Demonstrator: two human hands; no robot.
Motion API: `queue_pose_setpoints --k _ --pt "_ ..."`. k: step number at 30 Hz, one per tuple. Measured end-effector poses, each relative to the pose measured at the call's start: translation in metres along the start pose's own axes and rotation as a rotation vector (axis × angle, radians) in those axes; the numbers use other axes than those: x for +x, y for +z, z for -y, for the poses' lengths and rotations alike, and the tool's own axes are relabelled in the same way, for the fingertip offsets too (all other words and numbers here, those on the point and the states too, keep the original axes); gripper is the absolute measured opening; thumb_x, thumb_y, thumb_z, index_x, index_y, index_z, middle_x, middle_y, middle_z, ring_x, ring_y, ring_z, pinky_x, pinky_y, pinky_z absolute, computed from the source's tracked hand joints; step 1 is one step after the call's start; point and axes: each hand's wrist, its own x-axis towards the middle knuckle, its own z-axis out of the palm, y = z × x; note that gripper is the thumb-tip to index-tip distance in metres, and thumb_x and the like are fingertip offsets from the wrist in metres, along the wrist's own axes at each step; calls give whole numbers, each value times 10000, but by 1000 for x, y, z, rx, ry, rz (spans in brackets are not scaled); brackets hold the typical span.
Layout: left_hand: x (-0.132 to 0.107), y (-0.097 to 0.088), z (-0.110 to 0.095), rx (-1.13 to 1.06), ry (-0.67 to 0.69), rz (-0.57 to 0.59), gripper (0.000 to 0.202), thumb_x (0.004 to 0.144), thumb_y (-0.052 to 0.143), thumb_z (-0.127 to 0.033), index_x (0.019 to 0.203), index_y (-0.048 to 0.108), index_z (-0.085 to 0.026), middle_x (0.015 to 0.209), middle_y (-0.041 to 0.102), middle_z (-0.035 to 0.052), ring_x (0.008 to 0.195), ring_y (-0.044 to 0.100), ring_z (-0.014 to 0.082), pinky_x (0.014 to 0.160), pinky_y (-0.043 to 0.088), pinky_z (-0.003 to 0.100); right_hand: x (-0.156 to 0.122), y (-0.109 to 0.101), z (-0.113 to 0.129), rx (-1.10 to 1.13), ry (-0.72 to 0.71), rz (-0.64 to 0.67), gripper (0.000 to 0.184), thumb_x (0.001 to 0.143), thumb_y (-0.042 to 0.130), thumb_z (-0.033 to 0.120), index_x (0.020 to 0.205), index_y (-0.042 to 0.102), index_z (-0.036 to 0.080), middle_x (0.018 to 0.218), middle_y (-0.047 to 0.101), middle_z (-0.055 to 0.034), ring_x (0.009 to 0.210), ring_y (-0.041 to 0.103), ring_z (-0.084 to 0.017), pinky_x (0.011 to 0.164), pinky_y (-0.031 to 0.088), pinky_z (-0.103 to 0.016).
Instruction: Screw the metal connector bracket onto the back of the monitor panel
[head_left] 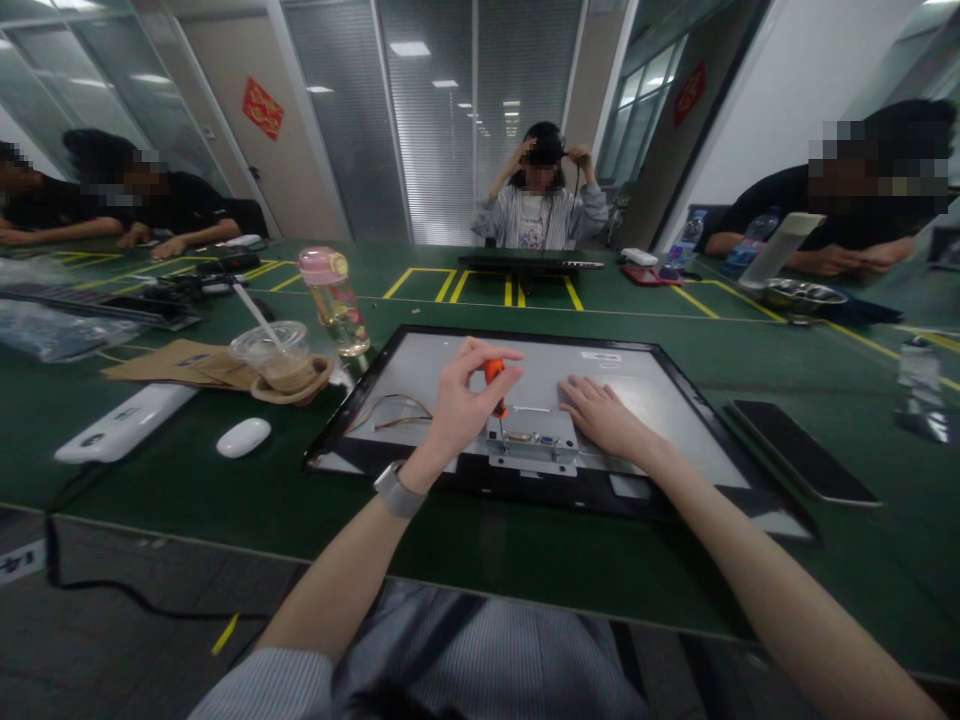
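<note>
A monitor (667,400) lies face down on the green table, its grey metal back panel showing inside a black frame. My left hand (461,400) is closed round a small screwdriver with an orange handle (493,373), held upright with its tip on the silver connector bracket (534,447) at the panel's near edge. My right hand (600,412) lies flat and open on the panel just right of the bracket. Thin coloured wires (394,410) curl across the panel to the left of my left hand.
A white mouse (243,436), a white flat device (124,422), a plastic cup with a straw (271,352) and a pink-capped bottle (334,300) sit to the left. A black phone (802,450) lies to the right. Other people sit around the table's far and side edges.
</note>
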Motion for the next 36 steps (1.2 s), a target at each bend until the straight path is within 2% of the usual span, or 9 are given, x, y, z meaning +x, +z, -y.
queue_pose_setpoints --k 2,6,9,14,21,27,32,34,36 --pt "0 -1 -1 11 16 1 110 876 664 -269 938 751 -241 846 608 25 816 568 157 796 496 315 0 1 0 -4 2 -4 527 1026 268 368 1466 445 137 1536 447 -207 1417 410 -373 1093 389 -572" --pt "0 -3 -3 -42 -27 60 300 978 448 -220 1064 735 -238 986 666 54 909 612 167 834 498 326 0 -1 1 7 12 3 537 1025 265 377 1466 447 131 1544 437 -205 1419 405 -378 1099 385 -575" --pt "-1 -4 -3 -30 -22 61 249 963 513 -230 1091 727 -236 868 651 31 817 591 153 797 490 317 0 -3 2 8 15 18 544 1027 258 374 1468 444 117 1549 430 -206 1420 402 -380 1109 378 -568" --pt "-1 -1 0 34 42 6 103 878 686 -273 959 749 -262 805 559 11 794 535 154 775 473 317 -1 -5 3 0 4 11 545 1027 250 370 1466 442 110 1541 435 -215 1419 402 -382 1102 385 -576" --pt "-1 0 -1 12 22 -6 94 900 658 -265 924 746 -241 822 573 18 799 551 142 777 487 303 -1 -5 3 -3 10 16 533 1025 262 359 1466 442 119 1546 433 -209 1422 400 -380 1102 390 -574" --pt "-1 0 -1 -167 -113 32 165 957 558 -268 1034 685 -197 873 677 34 791 631 131 761 529 283 -1 -7 5 -18 6 19 530 1030 261 349 1460 448 102 1542 436 -219 1415 411 -384 1098 393 -575" --pt "1 0 -2 -129 -55 -6 93 876 671 -275 886 729 -203 911 663 40 858 622 143 769 531 268 -1 -8 6 -7 10 25 534 1031 272 350 1472 439 99 1546 430 -221 1423 399 -389 1101 392 -574" --pt "1 0 -1 -123 -58 -14 82 863 690 -270 890 738 -209 906 654 34 828 615 134 756 528 264 -1 -8 6 2 16 26 539 1031 276 349 1474 436 88 1549 420 -229 1424 395 -394 1106 384 -579" --pt "0 -1 2 -172 -95 9 144 920 610 -263 956 739 -211 895 670 33 787 621 124 747 526 265 -1 -9 6 8 18 30 538 1031 276 350 1476 436 92 1552 417 -224 1424 396 -390 1113 377 -574"
